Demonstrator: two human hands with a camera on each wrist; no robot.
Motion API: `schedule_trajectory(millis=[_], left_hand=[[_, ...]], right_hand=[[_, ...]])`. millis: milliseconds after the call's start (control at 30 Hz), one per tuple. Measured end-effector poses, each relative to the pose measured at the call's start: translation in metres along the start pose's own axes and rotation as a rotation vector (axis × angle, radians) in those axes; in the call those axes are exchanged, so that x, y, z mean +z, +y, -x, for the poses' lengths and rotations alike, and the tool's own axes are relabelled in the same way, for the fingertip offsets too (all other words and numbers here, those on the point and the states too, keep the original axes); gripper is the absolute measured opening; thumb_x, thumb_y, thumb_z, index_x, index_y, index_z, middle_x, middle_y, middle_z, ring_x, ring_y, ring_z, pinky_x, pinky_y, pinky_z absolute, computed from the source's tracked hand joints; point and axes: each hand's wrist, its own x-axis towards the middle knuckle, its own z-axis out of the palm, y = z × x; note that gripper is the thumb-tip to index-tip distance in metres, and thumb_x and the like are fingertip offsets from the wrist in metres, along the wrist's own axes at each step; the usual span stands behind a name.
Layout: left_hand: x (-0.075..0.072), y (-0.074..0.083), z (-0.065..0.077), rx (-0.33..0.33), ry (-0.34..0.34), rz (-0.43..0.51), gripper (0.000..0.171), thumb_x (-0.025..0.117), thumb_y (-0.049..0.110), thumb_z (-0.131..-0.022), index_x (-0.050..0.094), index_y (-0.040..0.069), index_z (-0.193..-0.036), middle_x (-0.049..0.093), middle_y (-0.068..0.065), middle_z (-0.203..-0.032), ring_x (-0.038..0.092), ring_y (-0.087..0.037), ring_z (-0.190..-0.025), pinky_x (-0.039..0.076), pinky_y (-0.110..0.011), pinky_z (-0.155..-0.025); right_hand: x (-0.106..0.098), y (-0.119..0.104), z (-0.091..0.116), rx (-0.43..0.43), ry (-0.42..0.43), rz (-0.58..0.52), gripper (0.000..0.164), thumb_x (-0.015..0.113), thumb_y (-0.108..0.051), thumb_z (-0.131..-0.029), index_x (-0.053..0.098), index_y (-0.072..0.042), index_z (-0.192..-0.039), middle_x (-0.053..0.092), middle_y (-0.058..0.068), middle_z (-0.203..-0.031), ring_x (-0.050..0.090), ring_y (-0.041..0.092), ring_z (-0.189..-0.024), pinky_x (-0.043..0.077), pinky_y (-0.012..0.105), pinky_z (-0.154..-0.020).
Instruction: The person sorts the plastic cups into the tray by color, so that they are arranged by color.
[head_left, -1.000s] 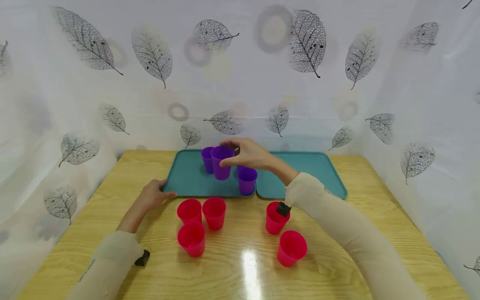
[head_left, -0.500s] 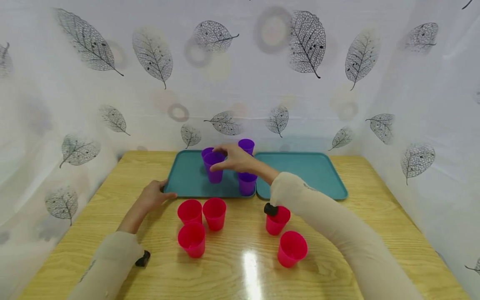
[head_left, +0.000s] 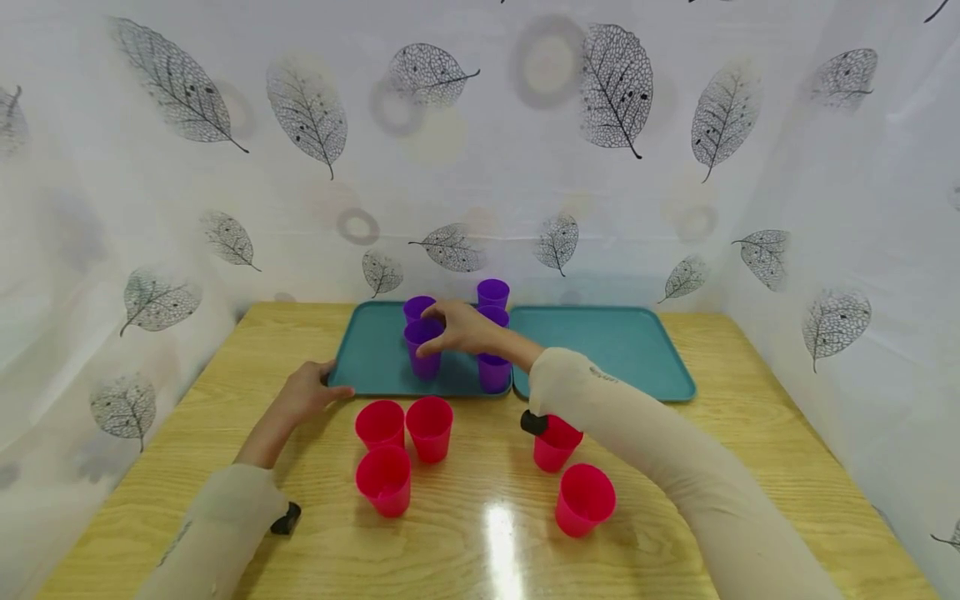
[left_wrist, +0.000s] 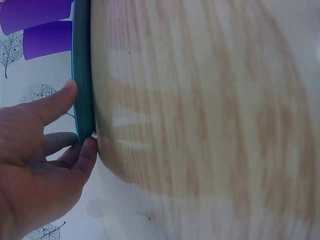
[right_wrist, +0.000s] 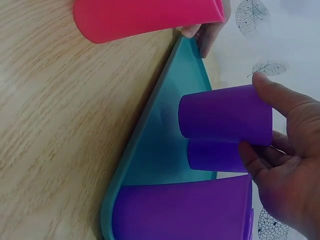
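Note:
My right hand point(head_left: 465, 329) grips a purple cup point(head_left: 422, 354) near its rim, thumb on one side and fingers on the other. That cup stands upright over the left teal tray point(head_left: 382, 375); whether its base touches the tray, I cannot tell. Just behind it is another purple cup point(head_left: 418, 307). Along the tray's right side runs a row of purple cups point(head_left: 494, 377), partly covered by my right hand. At the tray's front left corner, my left hand point(head_left: 303, 392) holds the edge, with thumb and fingertips around the rim in the left wrist view point(left_wrist: 85, 115).
A second teal tray point(head_left: 600, 346) lies against the first on the right. Before the trays stand several red cups: a cluster of three point(head_left: 384, 483) at left and two point(head_left: 585, 500) at right, one partly behind my right sleeve. A leaf-print curtain point(head_left: 480, 167) encloses the wooden table point(head_left: 315, 542).
My right hand has carried the purple cup left and toward me, lowering it in front of the back left cup. The row at right has come into fuller view. My left hand has stayed put.

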Motion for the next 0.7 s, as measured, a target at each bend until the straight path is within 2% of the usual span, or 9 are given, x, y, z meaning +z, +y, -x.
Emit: schedule_trajectory(millis=[467,600,700], left_hand=[[0.0000,-0.0017,-0.0001,0.001,0.005,-0.001,0.074,0.074,0.017,-0.096,0.035,-0.027,-0.142,0.037,-0.044,-0.146,0.042,-0.056,-0.136,0.041,-0.061,-0.110],[-0.0001,-0.0017,-0.0001,-0.002,0.002,-0.004,0.075,0.074,0.018,-0.096,0.035,-0.027,-0.142,0.037,-0.044,-0.147,0.041,-0.056,-0.136,0.040,-0.061,-0.110],[-0.0004,-0.0010,0.0003,-0.002,0.002,-0.004,0.074,0.074,0.017,-0.097,0.035,-0.027,-0.142,0.037,-0.044,-0.147,0.040,-0.057,-0.136,0.039,-0.061,-0.111]], right_hand=[[0.0032,-0.0016,0.0019,0.038,-0.045,0.018,0.076,0.088,-0.030,-0.084,0.055,0.001,-0.145,0.058,0.016,-0.146,0.053,0.027,-0.136,0.043,0.033,-0.113],[0.0011,-0.0019,0.0038,0.016,-0.062,0.015,0.077,0.086,-0.034,-0.086,0.054,0.002,-0.146,0.059,0.016,-0.144,0.057,0.027,-0.129,0.046,0.034,-0.109],[-0.0041,-0.0040,0.0064,-0.008,-0.045,0.007,0.074,0.083,-0.037,-0.089,0.055,0.001,-0.146,0.061,0.015,-0.141,0.059,0.026,-0.125,0.047,0.035,-0.107]])
